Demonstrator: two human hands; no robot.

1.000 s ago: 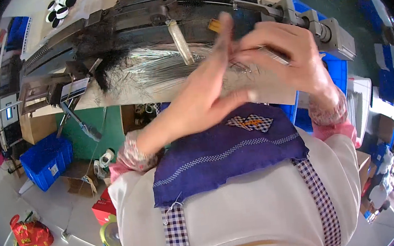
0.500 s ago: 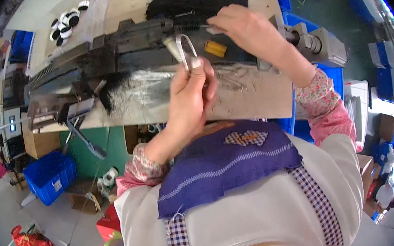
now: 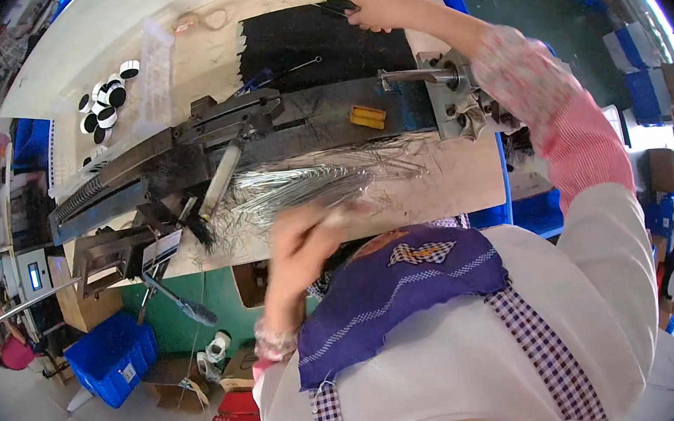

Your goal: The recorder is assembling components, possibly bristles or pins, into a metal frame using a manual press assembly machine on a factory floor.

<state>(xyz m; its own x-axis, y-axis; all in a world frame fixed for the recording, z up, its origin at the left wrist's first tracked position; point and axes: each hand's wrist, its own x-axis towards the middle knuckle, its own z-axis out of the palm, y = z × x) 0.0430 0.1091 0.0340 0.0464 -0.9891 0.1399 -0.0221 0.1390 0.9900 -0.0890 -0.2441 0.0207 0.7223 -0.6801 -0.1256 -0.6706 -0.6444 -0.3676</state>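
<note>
My right hand (image 3: 382, 7) is closed at the far right corner of a flat spread of black bristles (image 3: 311, 51). Between its fingers is a small black tuft (image 3: 340, 5), which looks like the same bristles. Above the table's front edge, my left hand (image 3: 303, 243) is smeared by motion, so whether it holds anything is hidden. Just beyond it lies a loose heap of thin metal wires (image 3: 301, 185). A long dark metal machine bed (image 3: 327, 124) crosses the table, with a pale lever handle (image 3: 221, 178) and a small yellow block (image 3: 368, 117) on it.
At the bed's right end stands a metal chuck (image 3: 450, 73). White and black round caps (image 3: 105, 104) sit in a clear tray (image 3: 152, 86) at the far left. A blue-handled tool (image 3: 260, 79) lies behind the bed. A blue bin (image 3: 112, 352) stands on the floor.
My right hand has moved from the bed to the far edge of the bristles. My left hand has dropped toward the front edge, and the bent U-shaped wire it held no longer shows clearly.
</note>
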